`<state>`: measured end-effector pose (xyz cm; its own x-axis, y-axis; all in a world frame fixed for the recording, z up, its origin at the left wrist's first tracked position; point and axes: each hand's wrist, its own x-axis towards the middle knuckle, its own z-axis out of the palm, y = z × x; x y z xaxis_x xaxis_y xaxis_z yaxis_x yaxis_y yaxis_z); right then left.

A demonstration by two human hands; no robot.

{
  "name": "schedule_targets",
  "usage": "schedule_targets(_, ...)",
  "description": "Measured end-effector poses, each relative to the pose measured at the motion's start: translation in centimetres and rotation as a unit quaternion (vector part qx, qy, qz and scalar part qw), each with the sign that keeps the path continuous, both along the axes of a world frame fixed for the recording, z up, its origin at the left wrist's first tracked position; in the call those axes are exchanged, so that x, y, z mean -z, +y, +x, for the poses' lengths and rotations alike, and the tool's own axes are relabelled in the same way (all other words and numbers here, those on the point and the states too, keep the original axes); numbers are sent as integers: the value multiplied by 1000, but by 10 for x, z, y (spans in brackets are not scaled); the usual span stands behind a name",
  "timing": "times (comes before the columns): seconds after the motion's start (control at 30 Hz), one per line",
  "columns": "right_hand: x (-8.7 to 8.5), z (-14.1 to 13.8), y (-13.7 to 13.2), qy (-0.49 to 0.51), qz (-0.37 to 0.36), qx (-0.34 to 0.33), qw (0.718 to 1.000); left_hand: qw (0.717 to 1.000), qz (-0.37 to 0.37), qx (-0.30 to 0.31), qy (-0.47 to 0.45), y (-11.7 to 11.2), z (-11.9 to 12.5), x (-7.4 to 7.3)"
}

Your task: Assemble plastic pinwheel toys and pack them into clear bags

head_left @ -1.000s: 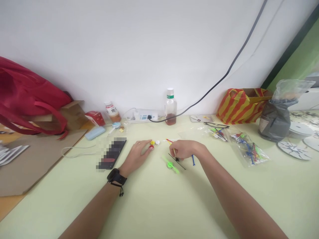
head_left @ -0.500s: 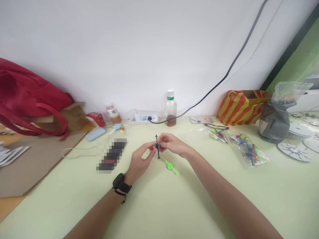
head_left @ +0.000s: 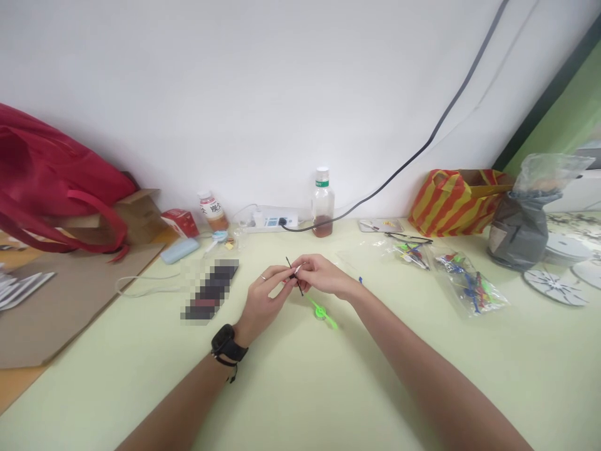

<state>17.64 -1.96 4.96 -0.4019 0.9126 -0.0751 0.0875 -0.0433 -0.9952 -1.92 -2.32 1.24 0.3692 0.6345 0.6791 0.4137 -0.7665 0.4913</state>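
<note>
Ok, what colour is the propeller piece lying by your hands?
The propeller piece is bright green; head view.

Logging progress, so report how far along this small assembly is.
Done, it seems: a green spinner lies whole on the table. In hand: left hand and right hand both pinch a black stick off the table; any small part on it is too tiny to tell. Left, probably: the bags at right hold more coloured pieces.

Left hand (head_left: 263, 299), right hand (head_left: 322, 275) pinch black clock hand (head_left: 295, 277) above table (head_left: 300, 388).
</note>
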Motion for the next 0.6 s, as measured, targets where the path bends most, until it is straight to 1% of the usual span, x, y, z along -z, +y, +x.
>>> schedule_targets(0.13,2,2,1,-1,-9,-11,1000,1000,-21,-2,-2,0,-1,0)
schedule_targets(0.3,1,4,-1,-20,6,-41,999,1000,0,17,24,-2,1,0)
schedule_targets(0.37,1,3,-3,-65,24,-35,997,999,2,21,26,-4,3,0)
schedule_targets(0.47,4,3,-1,-159,79,14,984,1000,-1,21,18,-5,3,1)
schedule_targets(0.53,8,7,3,-225,120,59,965,999,-14,19,21,-5,2,1)
schedule_targets(0.6,14,16,8,-296,155,77,939,998,-38,20,43,-3,0,3)
